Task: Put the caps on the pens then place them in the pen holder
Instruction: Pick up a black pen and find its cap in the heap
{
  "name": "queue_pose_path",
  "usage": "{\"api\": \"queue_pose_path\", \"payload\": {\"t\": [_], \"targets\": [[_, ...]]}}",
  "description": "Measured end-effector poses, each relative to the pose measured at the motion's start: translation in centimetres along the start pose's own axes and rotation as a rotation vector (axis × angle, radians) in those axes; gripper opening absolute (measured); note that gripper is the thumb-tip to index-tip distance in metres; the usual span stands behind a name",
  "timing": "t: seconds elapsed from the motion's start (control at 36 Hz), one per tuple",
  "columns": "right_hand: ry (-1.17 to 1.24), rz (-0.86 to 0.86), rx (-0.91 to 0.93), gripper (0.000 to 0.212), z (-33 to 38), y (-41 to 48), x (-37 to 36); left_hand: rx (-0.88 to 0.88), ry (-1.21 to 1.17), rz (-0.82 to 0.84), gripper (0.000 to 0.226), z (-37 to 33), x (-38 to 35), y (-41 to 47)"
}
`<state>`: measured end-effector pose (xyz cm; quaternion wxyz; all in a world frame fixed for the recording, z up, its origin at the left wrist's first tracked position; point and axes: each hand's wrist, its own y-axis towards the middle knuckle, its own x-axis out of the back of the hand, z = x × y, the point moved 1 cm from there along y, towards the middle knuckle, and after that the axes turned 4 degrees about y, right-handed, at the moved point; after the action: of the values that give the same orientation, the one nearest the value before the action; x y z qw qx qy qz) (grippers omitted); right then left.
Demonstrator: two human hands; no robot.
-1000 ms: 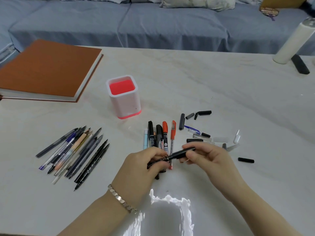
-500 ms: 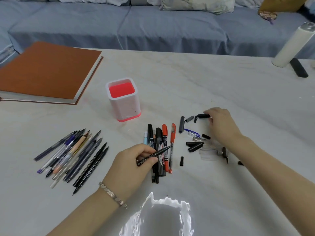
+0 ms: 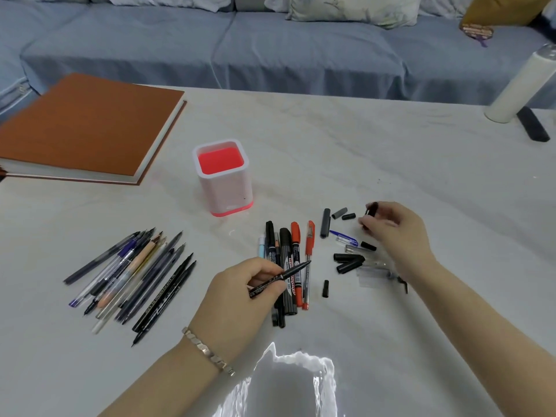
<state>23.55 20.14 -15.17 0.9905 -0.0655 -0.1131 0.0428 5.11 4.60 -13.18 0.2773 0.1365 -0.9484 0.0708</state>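
Your pale marbled bench carried a brown-covered book at far left, a white pen holder near centre, a fan of uncapped pens, a row of markers, scattered loose caps, and a white cylinder far right.

Uncapped black pen tilted in hand, empty pink-white holder upright
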Motion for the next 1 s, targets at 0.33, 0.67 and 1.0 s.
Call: {"api": "queue_pose_path", "payload": {"t": [0.33,0.67,1.0], "targets": [[0.79,0.164,-0.268,0.019,1.9,-8.9,-1.6,-0.046,-0.067,0.017,0.027,-1.6,-0.5,-0.9],[0.807,0.201,-0.253,0.078,1.4,-10.7,-2.1,-0.083,-0.082,0.038,0.028,-2.5,-0.6,-1.6],[0.577,0.17,-0.114,0.019,1.8,-12.1,-3.3,-0.076,-0.106,-0.008,0.038,-2.8,-0.7,-1.8]]}}
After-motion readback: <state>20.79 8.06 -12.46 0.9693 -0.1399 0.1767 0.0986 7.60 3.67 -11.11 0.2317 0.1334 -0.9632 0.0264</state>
